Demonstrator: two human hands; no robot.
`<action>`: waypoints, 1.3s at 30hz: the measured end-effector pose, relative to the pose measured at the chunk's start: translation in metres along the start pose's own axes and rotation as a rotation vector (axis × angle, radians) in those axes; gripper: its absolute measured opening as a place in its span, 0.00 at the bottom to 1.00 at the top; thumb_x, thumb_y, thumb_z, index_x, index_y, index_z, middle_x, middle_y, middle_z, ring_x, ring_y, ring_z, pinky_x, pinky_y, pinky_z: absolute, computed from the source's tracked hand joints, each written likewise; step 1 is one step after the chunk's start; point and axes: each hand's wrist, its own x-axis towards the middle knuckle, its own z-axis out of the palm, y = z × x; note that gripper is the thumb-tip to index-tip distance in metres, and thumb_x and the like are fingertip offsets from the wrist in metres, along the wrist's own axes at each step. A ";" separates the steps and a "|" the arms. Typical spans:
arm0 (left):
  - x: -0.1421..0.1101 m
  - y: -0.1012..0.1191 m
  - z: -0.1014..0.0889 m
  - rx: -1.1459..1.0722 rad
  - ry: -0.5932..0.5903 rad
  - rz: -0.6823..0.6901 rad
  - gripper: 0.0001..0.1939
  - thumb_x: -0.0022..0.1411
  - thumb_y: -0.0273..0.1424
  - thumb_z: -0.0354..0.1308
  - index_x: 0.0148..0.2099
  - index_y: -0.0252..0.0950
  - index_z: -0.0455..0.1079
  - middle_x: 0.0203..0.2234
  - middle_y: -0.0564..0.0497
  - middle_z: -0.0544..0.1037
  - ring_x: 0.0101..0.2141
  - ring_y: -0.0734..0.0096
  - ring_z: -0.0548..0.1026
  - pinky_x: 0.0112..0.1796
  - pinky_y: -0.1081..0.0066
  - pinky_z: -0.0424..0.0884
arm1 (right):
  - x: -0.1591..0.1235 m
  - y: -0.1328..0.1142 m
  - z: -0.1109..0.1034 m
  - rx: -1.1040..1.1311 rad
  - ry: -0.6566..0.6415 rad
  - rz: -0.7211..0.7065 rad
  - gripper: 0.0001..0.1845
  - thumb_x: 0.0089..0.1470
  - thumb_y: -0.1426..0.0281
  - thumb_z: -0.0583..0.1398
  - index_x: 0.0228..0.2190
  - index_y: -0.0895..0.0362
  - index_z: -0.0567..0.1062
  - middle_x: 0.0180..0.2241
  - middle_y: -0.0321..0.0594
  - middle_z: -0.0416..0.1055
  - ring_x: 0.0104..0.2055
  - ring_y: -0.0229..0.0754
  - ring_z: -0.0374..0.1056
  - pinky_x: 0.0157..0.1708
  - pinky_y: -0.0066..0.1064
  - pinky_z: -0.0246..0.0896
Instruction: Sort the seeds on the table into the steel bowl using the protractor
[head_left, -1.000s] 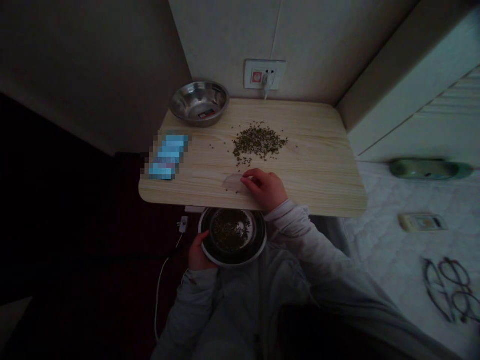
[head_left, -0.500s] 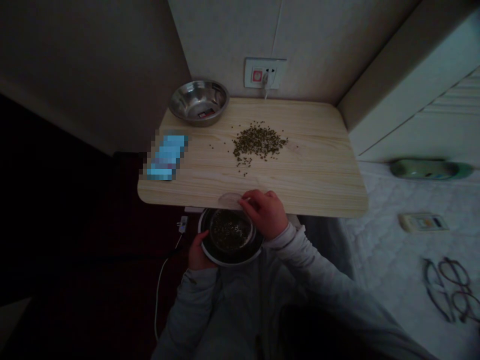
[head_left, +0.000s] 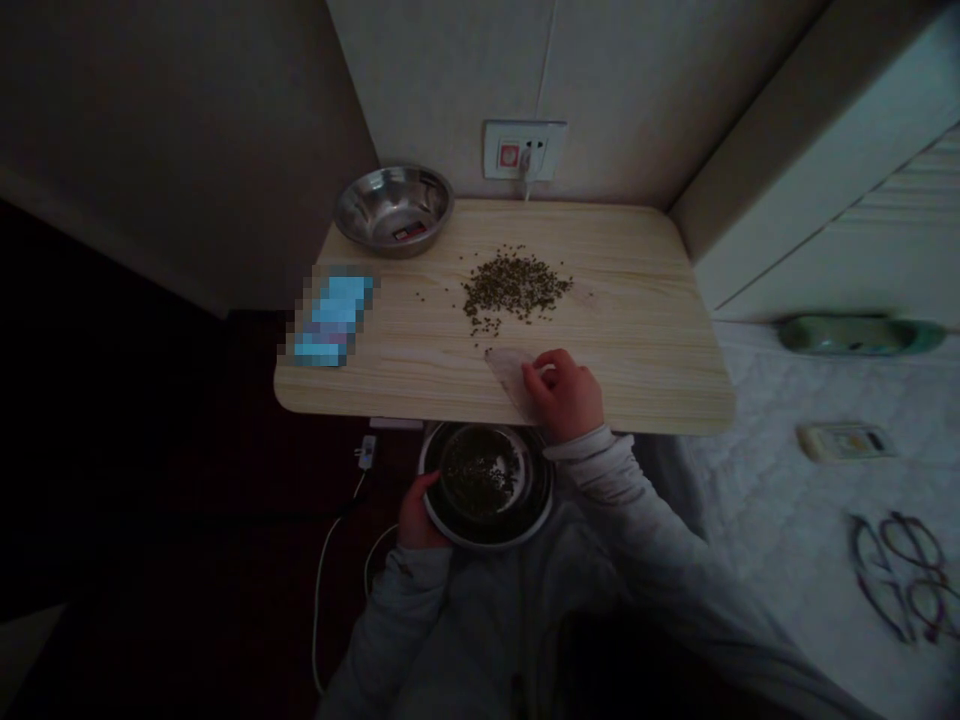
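Note:
A loose pile of small dark green beans (head_left: 514,287) is spread over the middle of the wooden tabletop (head_left: 637,340), with a few strays around it. My right hand (head_left: 566,397) pinches a thin, translucent flat piece (head_left: 510,372), whose tip touches or nearly touches the lowest stray bean. Just under the table's front edge, my left hand (head_left: 421,515) grips the left rim of a steel bowl (head_left: 541,515). Small dark beans lie inside that bowl; its far rim is partly hidden by the tabletop.
A second steel bowl (head_left: 394,240) stands at the back left of the table, and a lit phone (head_left: 334,320) lies before it. Behind is a wall socket (head_left: 525,150). White cables (head_left: 319,590) hang at left. A remote (head_left: 846,441) and glasses (head_left: 911,550) lie on the bed.
My right hand has moved right and farther over the tabletop with the translucent piece, toward the beans. My left hand and the bowl have shifted right and slightly nearer to me.

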 end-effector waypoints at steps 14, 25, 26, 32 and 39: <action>0.027 -0.002 -0.011 -0.008 0.021 0.000 0.10 0.47 0.23 0.49 0.22 0.29 0.71 0.18 0.44 0.76 0.34 0.58 0.72 0.37 0.62 0.66 | 0.021 0.038 -0.015 -0.036 0.021 0.053 0.13 0.47 0.60 0.50 0.26 0.57 0.66 0.13 0.32 0.64 0.16 0.33 0.58 0.21 0.24 0.45; 0.035 -0.002 -0.017 0.093 0.040 0.006 0.09 0.47 0.24 0.50 0.22 0.30 0.70 0.18 0.43 0.76 0.34 0.57 0.72 0.37 0.60 0.66 | 0.059 0.079 -0.041 -0.270 0.016 -0.036 0.16 0.49 0.59 0.47 0.29 0.57 0.66 0.17 0.35 0.68 0.20 0.36 0.62 0.29 0.28 0.50; 0.035 -0.002 -0.017 0.098 0.031 -0.008 0.09 0.48 0.24 0.50 0.23 0.30 0.70 0.19 0.43 0.76 0.35 0.56 0.72 0.37 0.59 0.66 | 0.063 0.083 -0.042 -0.295 0.019 -0.049 0.17 0.49 0.58 0.47 0.29 0.57 0.66 0.18 0.35 0.69 0.20 0.36 0.62 0.30 0.29 0.51; 0.046 -0.003 -0.027 0.082 0.005 -0.073 0.09 0.48 0.26 0.50 0.31 0.30 0.71 0.22 0.43 0.77 0.41 0.54 0.68 0.40 0.55 0.63 | 0.086 0.098 -0.044 -0.368 0.019 -0.097 0.17 0.50 0.58 0.46 0.30 0.56 0.67 0.20 0.37 0.70 0.22 0.37 0.63 0.35 0.32 0.50; 0.054 -0.002 -0.033 0.079 -0.022 -0.037 0.07 0.48 0.24 0.50 0.26 0.31 0.70 0.21 0.44 0.77 0.40 0.55 0.69 0.40 0.57 0.63 | 0.101 0.105 -0.047 -0.212 -0.007 -0.162 0.15 0.49 0.59 0.47 0.29 0.56 0.66 0.18 0.35 0.67 0.20 0.35 0.60 0.31 0.30 0.52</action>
